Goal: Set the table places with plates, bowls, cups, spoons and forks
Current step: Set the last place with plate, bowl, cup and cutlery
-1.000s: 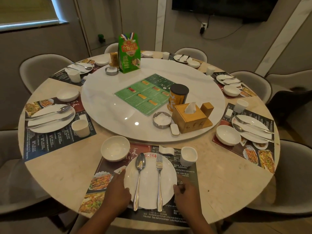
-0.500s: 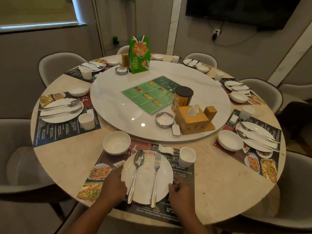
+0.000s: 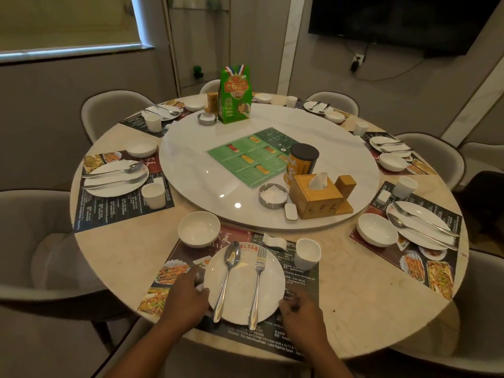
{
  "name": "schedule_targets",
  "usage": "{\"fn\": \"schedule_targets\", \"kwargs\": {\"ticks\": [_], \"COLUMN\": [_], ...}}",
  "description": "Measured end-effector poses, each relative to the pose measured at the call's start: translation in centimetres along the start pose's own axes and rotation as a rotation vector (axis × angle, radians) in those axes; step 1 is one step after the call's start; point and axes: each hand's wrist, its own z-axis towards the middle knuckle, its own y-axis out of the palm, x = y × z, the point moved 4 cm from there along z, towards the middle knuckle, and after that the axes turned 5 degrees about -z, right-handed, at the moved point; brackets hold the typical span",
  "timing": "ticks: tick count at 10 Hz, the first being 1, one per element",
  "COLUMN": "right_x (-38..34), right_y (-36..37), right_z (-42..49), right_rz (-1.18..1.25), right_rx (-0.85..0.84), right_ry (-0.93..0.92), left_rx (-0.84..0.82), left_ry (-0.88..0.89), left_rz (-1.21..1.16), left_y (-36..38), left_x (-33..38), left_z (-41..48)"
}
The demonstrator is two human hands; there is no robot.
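the left hand [image 3: 183,297] lay at the left rim of the round white plate [image 3: 243,293], fingers curled loosely with the tips touching the rim; whether they actually gripped it could not be told. the right hand [image 3: 301,313] sat at the plate's right rim, knuckles up and fingers bent under, blurred, so its hold could not be told either.

the plate was glossy glazed ceramic with a small red mark near its far edge, and it sat on a dark printed placemat [image 3: 297,285] with food photos at its left end. on the plate lay a polished metal spoon [image 3: 227,279] to the left and a metal fork [image 3: 257,285] to the right, roughly parallel, handles toward the person and jutting just past the near rim.

a smooth round white bowl [image 3: 198,229] stood at the mat's far left corner. a squarish handleless white cup [image 3: 308,254] stood beyond the plate to the right, with a small curved white rest [image 3: 275,240] between bowl and cup.

the round table [image 3: 354,309] had a pale matte stone-like top. a white glossy turntable [image 3: 191,170] on it carried a boxy wooden tissue holder [image 3: 316,197], a green laminated menu [image 3: 253,156] and a cylindrical orange tin [image 3: 301,163] with a dark lid.
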Motion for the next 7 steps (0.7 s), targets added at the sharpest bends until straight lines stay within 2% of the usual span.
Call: {"fn": "schedule_targets", "kwargs": {"ticks": [2,6,7], "right_x": [-0.3,-6.1,-9.0], "right_y": [-3.6,-12.2,-15.2], "right_z": [-3.7,-12.5,-13.7], "right_rz": [-0.209,-0.243,-0.242], "right_rx": [-0.117,-0.014,0.031], "right_ry": [-0.034,-0.141,-0.222], "left_rx": [-0.023,-0.263,-0.256], "left_ry": [0.008,0.339,0.417], "left_rz": [0.159,0.369,0.399], "left_y": [-2.6,-5.1,-6.6], "left_x": [1.5,10.6,13.3], "left_z": [-2.0,-9.9,-10.7]}}
